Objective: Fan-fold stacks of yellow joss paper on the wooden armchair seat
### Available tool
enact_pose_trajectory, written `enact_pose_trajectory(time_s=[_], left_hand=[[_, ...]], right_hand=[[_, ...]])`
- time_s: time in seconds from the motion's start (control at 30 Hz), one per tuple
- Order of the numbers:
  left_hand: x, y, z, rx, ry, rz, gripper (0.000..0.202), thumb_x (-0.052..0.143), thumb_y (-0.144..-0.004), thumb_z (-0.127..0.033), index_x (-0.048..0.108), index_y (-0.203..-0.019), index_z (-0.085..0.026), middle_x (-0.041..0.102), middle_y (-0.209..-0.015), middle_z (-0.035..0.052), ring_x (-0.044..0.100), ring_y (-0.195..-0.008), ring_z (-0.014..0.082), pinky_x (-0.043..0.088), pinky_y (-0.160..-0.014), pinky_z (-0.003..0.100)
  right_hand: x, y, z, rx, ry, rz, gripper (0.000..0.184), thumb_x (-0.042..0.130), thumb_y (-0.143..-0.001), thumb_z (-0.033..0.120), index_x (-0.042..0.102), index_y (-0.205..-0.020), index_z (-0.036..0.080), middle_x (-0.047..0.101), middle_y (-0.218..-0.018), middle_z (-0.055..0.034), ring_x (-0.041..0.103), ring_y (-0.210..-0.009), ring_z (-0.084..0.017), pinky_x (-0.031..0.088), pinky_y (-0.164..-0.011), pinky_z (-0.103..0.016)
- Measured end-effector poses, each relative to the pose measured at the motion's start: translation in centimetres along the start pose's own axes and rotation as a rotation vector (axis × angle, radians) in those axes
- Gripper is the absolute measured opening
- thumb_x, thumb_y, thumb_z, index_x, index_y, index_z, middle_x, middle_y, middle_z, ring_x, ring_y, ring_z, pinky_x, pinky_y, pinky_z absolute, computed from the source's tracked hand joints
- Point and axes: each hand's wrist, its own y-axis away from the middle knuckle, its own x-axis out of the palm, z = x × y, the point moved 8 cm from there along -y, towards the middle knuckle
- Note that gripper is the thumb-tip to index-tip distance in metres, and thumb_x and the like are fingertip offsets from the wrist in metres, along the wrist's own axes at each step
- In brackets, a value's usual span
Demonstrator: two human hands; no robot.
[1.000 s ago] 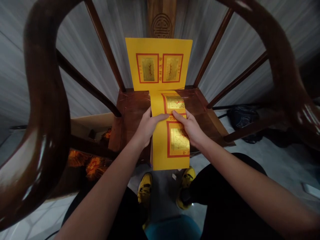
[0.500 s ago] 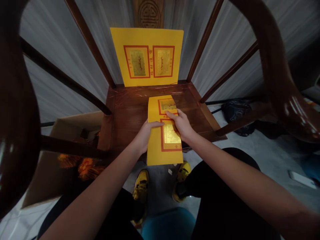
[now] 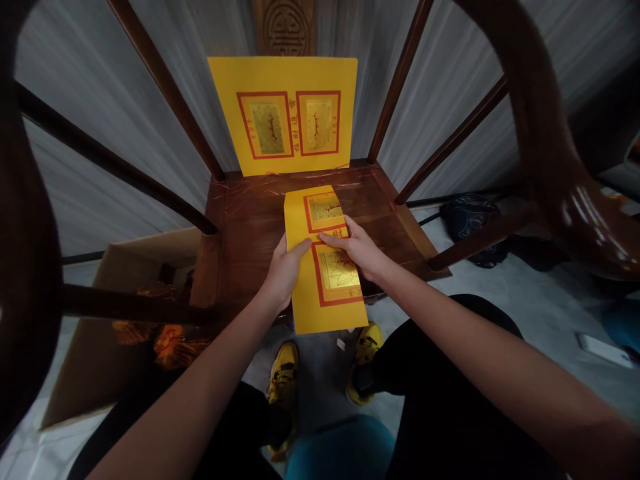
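Observation:
Both hands hold a yellow sheet of joss paper (image 3: pixel 335 275) above the front of a wooden chair seat (image 3: pixel 250 247). It is folded or curled lengthwise and carries gold foil panels framed in red. My left hand (image 3: pixel 284 270) grips its left edge, thumb on top and fingers hidden beneath. On the other side, my right hand (image 3: pixel 359 248) clasps the right edge, its thumb lying across the middle between the panels. A second yellow joss paper sheet (image 3: pixel 294 73), spread flat with two foil panels, leans upright against the chair's back.
Thin red strands (image 3: pixel 273 175) lie along the seat's rear. The curved chair arms (image 3: pixel 545 107) rise at both sides. At lower left stands a cardboard box (image 3: pixel 93 353) with orange tassel-like bundles (image 3: pixel 173 343). A black bag (image 3: pixel 470 220) and a white phone-like object (image 3: pixel 605 350) are on the floor.
My right thumb has slid left and down across the joss paper, towards the left thumb. The left thumb has shifted slightly, and the whole view has turned a little.

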Motion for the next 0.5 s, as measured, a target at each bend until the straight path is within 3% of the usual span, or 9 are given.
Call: enact_pose_trajectory(time_s=[0.13,0.23,0.5], left_hand=[[0.2,0.2,-1.5,0.121,-0.053,0.08,0.052,0.085,-0.077,-0.025,0.061,-0.123,-0.025,0.075,-0.123,0.0048,0.074,-0.106,0.023,0.06,-0.092,0.034],[0.4,0.0,-2.4,0.177,-0.067,0.142,0.056,0.087,-0.074,-0.022,0.062,-0.124,-0.026,0.075,-0.123,0.0041,0.074,-0.103,0.022,0.06,-0.093,0.035],[-0.9,-0.7,-3.3,0.182,-0.097,0.047,0.034,0.087,-0.063,-0.021,0.076,-0.096,-0.016,0.08,-0.1,0.0068,0.075,-0.087,0.0267,0.06,-0.085,0.04]], right_hand=[[0.2,0.5,1.5,-0.053,0.003,0.083,0.052,0.092,-0.073,0.031,0.065,-0.118,0.03,0.079,-0.118,-0.0013,0.076,-0.099,-0.023,0.063,-0.088,-0.04],[0.3,0.8,1.7,0.002,-0.019,0.116,0.046,0.092,-0.072,0.029,0.07,-0.112,0.028,0.081,-0.112,-0.0014,0.077,-0.092,-0.022,0.063,-0.086,-0.039],[1.2,0.6,0.9,0.158,-0.098,0.162,0.034,0.091,-0.069,0.022,0.077,-0.099,0.021,0.083,-0.099,-0.0046,0.079,-0.082,-0.022,0.065,-0.082,-0.038]])
